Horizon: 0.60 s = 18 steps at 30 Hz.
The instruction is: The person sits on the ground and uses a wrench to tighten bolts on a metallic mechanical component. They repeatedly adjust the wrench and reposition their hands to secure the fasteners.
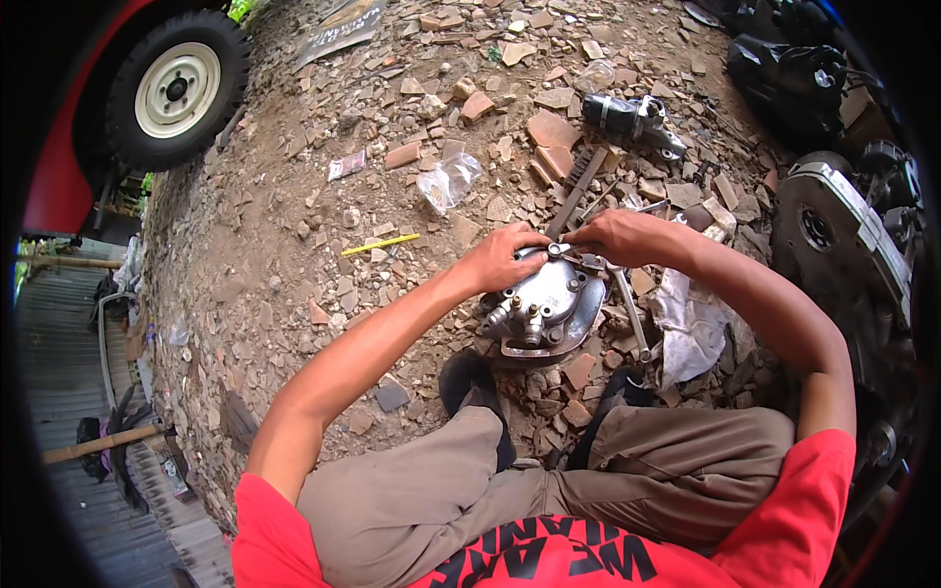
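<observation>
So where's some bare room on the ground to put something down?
The barest dirt lies between the wheel and the yellow stick, though it's a bit stony. Right of the round metal part it's crowded, with a wrench and white cloth.

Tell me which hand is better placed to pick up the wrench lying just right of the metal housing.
Right, I'd judge: the right hand is at the upper right of the metal housing, nearer the wrench. The left hand is at the upper left and would likely reach across.
</observation>
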### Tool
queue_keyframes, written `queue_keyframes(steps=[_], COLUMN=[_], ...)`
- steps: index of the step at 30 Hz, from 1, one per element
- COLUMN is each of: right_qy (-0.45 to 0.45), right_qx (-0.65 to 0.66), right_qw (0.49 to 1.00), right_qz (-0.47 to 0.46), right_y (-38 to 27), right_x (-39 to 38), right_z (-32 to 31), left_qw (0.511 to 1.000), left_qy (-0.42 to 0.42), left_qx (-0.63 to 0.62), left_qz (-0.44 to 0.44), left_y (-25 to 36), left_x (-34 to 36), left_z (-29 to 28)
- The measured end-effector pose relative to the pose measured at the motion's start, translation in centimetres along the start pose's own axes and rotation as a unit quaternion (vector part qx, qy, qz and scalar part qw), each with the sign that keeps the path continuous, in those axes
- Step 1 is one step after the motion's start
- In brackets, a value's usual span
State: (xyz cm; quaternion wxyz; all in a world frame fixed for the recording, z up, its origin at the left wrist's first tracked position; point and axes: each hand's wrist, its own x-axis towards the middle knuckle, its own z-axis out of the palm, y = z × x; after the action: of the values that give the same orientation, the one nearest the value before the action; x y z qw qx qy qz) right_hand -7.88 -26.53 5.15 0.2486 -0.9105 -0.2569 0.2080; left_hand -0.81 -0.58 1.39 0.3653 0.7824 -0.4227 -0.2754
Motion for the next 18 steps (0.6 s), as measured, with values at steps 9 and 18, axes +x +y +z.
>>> queue_keyframes(steps=[9,18], right_qy=[-0.050,0.107], right_qx=[-0.033,0.109], right_qw=[0.997,0.984], right_qz=[0.049,0.087], right_y=[-2.8,-4.5], right_x=[0.2,-1.7], right_z=[0.3,2.5], left_qw=[0.999,1.000], left_qy=[-0.002,0.007], left_qx=[0.021,0.015], left_qz=[0.025,0.025], left_y=[-0.4,0.1], left_x=[0.2,0.1], left_z=[-0.1,0.0])
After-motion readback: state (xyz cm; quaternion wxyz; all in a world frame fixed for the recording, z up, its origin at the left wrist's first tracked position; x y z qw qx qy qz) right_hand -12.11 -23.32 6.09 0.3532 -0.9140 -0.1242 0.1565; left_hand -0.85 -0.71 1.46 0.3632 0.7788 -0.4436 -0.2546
